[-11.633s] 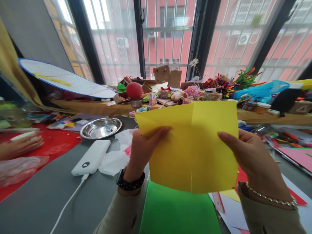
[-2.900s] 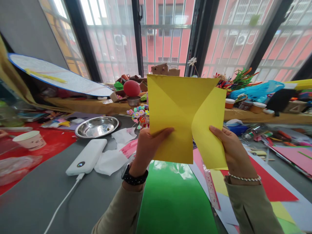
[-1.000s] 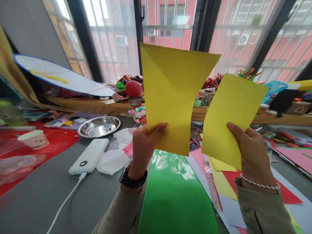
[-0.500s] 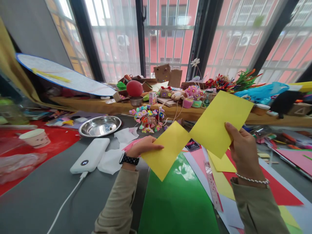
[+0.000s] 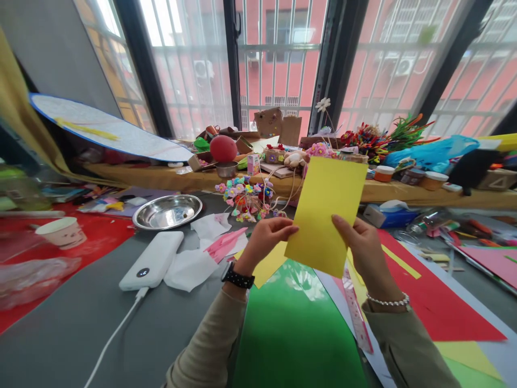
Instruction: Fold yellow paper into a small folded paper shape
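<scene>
Upright in front of me is a rectangular sheet of yellow paper, held above the desk and slightly tilted. My right hand grips its lower right side, thumb on the near face. At the left edge, my left hand pinches the same sheet between thumb and fingertips. A second yellow piece lies below and behind my left hand, partly hidden by it. Under both hands is a glossy green sheet. A pink patterned ruler rests on papers at its right.
Left of my hands are white tissues with a pink piece, a white power bank with a cable, and a metal plate. Red paper lies to the right. Craft flowers stand before a cluttered sill.
The larger yellow sheet has moved left and down, and my left hand now pinches its edge. My left hand has let go of the other yellow piece, which is now lower.
</scene>
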{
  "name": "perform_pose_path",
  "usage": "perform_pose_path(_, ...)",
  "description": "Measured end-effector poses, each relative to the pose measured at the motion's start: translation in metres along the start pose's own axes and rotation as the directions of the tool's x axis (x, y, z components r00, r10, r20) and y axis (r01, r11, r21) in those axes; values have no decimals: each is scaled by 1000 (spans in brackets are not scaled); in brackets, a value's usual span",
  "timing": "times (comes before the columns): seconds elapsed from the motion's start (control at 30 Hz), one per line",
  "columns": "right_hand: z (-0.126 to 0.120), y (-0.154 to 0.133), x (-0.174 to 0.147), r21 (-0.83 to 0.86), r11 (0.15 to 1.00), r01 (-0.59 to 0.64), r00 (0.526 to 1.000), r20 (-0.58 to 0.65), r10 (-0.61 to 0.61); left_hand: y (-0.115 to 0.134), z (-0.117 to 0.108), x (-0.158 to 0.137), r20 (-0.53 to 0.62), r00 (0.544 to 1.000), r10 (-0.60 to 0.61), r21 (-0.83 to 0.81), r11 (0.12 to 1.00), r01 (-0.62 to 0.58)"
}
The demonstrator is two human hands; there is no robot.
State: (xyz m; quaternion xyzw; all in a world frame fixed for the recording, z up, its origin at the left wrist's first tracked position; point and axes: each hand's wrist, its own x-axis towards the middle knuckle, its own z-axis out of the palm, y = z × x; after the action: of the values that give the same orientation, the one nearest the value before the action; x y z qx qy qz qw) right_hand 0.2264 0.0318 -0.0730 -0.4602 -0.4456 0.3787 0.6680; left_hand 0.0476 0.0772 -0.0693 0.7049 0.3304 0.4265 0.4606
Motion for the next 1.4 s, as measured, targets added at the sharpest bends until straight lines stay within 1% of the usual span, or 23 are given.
perform_pose_path(0.07, 2, 11, -5, -45, 998, -51, 997, 61, 54, -3, 4, -3, -76, 997, -22, 36, 999, 25)
perform_pose_path(0.1, 2, 18, -7, -61, 996, -72, 993, 88, 77, -7, 4, -4, -69, 997, -46, 53, 997, 50)
perform_pose_path(0.17, 0, 35, -13, -84, 992, -98, 988, 112, 107, -17, 0, -7, 23, 990, -137, 77, 988, 135)
perform_pose_path(0.23, -4, 53, -19, -70, 991, -110, 991, 70, 115, -30, -7, -12, 96, 973, -209, 105, 974, 199)
perform_pose_path(0.3, -6, 69, -25, -31, 985, -167, 984, 64, 169, -42, -12, -17, 83, 958, -275, 92, 959, 267)
perform_pose_path(0.37, -6, 82, -30, 39, 983, -178, 984, 9, 178, -54, -12, -24, 28, 948, -318, 38, 948, 317)
perform_pose_path(0.4, -5, 86, -32, 64, 981, -183, 982, -35, 185, -59, -10, -27, -2, 936, -351, -30, 936, 351)
perform_pose_path(0.47, -2, 92, -35, 109, 980, -168, 977, -112, 180, -66, -3, -34, 5, 902, -432, -200, 884, 424)
perform_pose_path(0.53, 0, 93, -38, 140, 979, -145, 976, -141, 165, -72, 7, -40, -54, 921, -385, -294, 888, 353)
perform_pose_path(0.63, -1, 93, -40, 113, 986, -124, 980, -141, 139, -76, 22, -48, -110, 937, -331, -277, 916, 291)
perform_pose_path(0.7, -4, 91, -41, 29, 996, -87, 979, -182, 90, -77, 28, -51, -104, 938, -331, -216, 928, 303)
perform_pose_path(0.77, -9, 89, -41, -91, 995, -29, 976, -219, 9, -78, 31, -53, -72, 936, -345, -181, 927, 328)
perform_pose_path(0.8, -11, 87, -41, -163, 987, -2, 976, -216, -34, -78, 31, -53, -56, 935, -351, -181, 924, 336)
perform_pose_path(0.87, -15, 85, -41, -319, 944, 82, 980, -147, -135, -78, 30, -52, -40, 932, -361, -212, 914, 345)
perform_pose_path(0.9, -16, 84, -40, -396, 906, 153, 978, -72, -196, -78, 30, -51, -38, 930, -367, -239, 907, 348)
perform_pose_path(0.93, -16, 84, -40, -459, 854, 244, 965, 25, -262, -78, 30, -51, -36, 927, -374, -272, 896, 351)
perform_pose_path(1.0, -15, 86, -41, -528, 730, 435, 900, 235, -366, -78, 29, -50, -22, 917, -398, -349, 863, 366)
perform_pose_path(1.07, -14, 88, -42, -549, 625, 556, 831, 385, -401, -77, 30, -50, 0, 907, -421, -425, 821, 381)
perform_pose_path(1.1, -13, 89, -42, -556, 590, 586, 810, 427, -401, -76, 30, -50, 10, 905, -426, -455, 804, 384)
perform_pose_path(1.17, -12, 91, -43, -562, 552, 616, 786, 483, -386, -74, 31, -51, 7, 899, -438, -503, 775, 382)
perform_pose_path(1.27, -12, 91, -43, -556, 541, 631, 772, 518, -368, -73, 31, -51, -7, 893, -449, -537, 755, 375)
perform_pose_path(1.33, -12, 90, -42, -544, 544, 639, 764, 532, -365, -72, 31, -52, 11, 904, -428, -522, 769, 370)
perform_pose_path(1.4, -12, 89, -42, -525, 555, 646, 753, 560, -347, -72, 30, -52, 23, 920, -391, -481, 803, 353)
